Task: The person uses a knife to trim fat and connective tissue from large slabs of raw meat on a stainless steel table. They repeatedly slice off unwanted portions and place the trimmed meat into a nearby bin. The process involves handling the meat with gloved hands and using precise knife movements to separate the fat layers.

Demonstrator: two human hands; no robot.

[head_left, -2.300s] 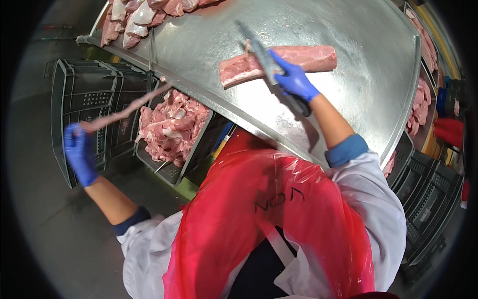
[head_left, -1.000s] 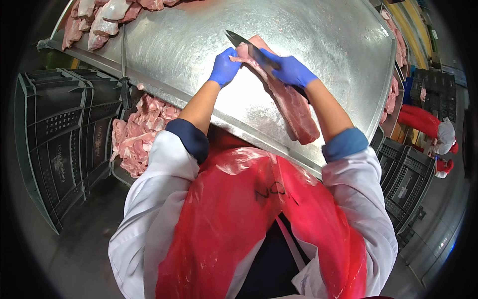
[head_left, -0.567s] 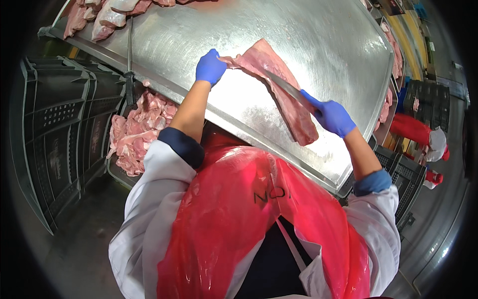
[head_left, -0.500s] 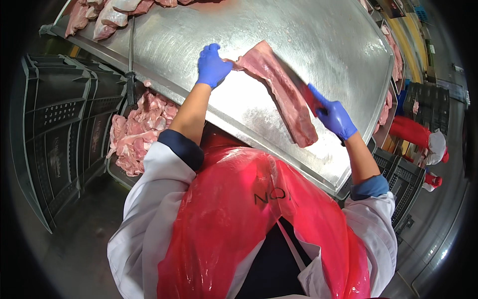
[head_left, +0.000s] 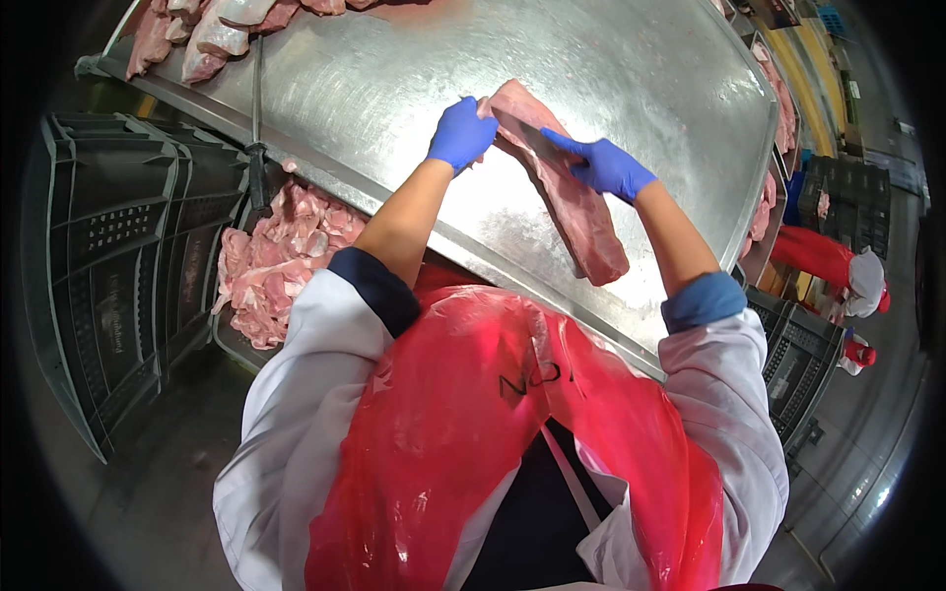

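A long strip of pink meat point(head_left: 586, 222) lies slantwise on the steel table point(head_left: 680, 128), its far end up to the left. My left hand point(head_left: 463, 135), in a blue glove, is closed at the left edge of that far end. It pinches a flap of the meat there, partly hidden by the fingers. In my blue-gloved right hand point(head_left: 613, 169) is a knife point(head_left: 520, 130). Its blade lies across the far part of the strip and points toward my left hand. How deep the edge sits in the meat cannot be seen.
A sharpening steel point(head_left: 258, 113) rests over the table's left edge near piled meat pieces point(head_left: 212, 39). Below that edge stands a tub of trimmings point(head_left: 286, 261), beside dark crates point(head_left: 108, 246). Another person in red and white point(head_left: 823, 261) is at the right, past more crates point(head_left: 788, 345).
My left hand has moved right, close against the strip. My right hand has brought the knife up and left, from beside the strip's right edge to across its far part.
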